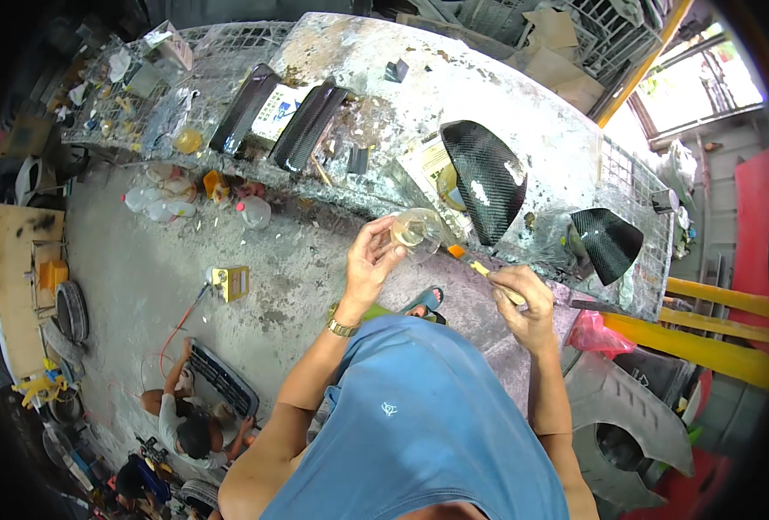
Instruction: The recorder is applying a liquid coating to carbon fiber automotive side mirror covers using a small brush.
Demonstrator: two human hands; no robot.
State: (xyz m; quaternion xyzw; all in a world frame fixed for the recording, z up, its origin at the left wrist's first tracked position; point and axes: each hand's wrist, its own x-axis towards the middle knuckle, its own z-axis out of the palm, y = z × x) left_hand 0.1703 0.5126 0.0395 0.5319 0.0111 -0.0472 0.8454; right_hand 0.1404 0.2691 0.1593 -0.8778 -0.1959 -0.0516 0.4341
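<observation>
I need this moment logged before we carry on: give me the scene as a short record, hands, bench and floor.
Left hand: holds a clear cup
Cup contents: cannot tell
Right hand: grips a yellow-handled tool, probably a brush
Workbench: large curved black part; smaller black part to its right; two long black pieces farther left
Floor: yellow container
Co-worker: lower left, beside a dark slatted panel

There are the wearer's two hands (370,262), one wristwatch (342,328), one handheld cup (417,234), one brush (481,269), four black weave-patterned parts (485,182).
</observation>
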